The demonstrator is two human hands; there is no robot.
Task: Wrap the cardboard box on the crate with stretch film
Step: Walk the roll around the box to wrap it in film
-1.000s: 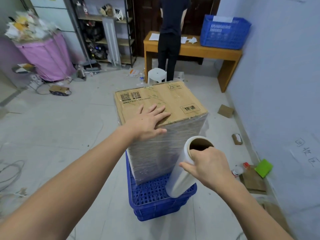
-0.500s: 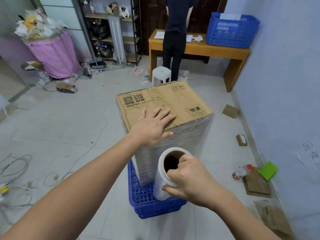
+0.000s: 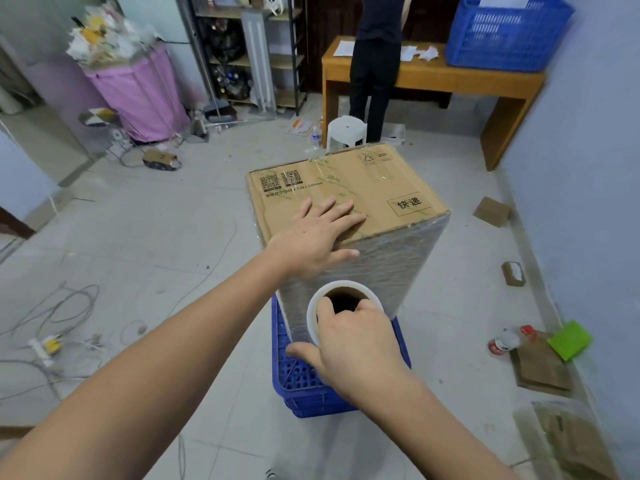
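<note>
Right hand [image 3: 356, 344] grips the film roll [image 3: 313, 317] at its top, fingers hooked into the core; roll axis near upright, just beside the box's near face. Left hand [image 3: 311, 237] lies flat, fingers spread, on the near edge of the box [image 3: 374, 188], bracing it. Box stands on the blue crate [image 3: 304, 386], sides already filmed. We judge the next pass runs leftward round the near-left corner, under the left arm.

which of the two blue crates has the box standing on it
The blue crate on the floor below the hands; the film-wrapped cardboard box stands on it. The other blue crate sits on the wooden table.
</note>
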